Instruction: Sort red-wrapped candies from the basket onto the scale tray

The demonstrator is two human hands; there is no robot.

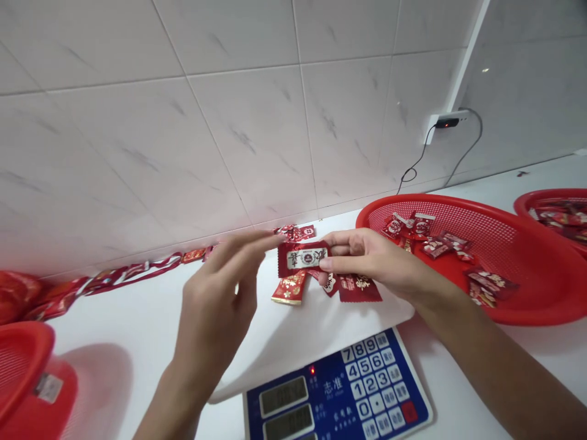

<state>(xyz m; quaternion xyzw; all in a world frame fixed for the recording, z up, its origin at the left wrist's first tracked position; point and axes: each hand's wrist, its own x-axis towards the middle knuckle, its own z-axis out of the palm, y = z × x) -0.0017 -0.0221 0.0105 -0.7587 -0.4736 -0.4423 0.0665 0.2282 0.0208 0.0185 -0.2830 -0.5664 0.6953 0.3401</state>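
Observation:
My right hand (367,253) holds a red wrapped candy (305,258) with a pale label, pinched at its right end between thumb and fingers. At the candy's left end is my left hand (220,299). Its fingers are stretched out, their tips close to the wrapper's upper corner; whether they touch it I cannot tell. Below lie more wrapped candies on the white pan (293,342) of a scale, among them a red one with a gold edge (290,289) and a dark red one (360,288). The scale's blue panel (332,386) has number keys and displays.
To the right stands a red basket (541,287) with several candies inside, and a second red basket (532,198) sits beyond it. Another red basket (32,342) is at the left. Red packets (119,272) line the tiled wall. A plug with cable (446,123) hangs there.

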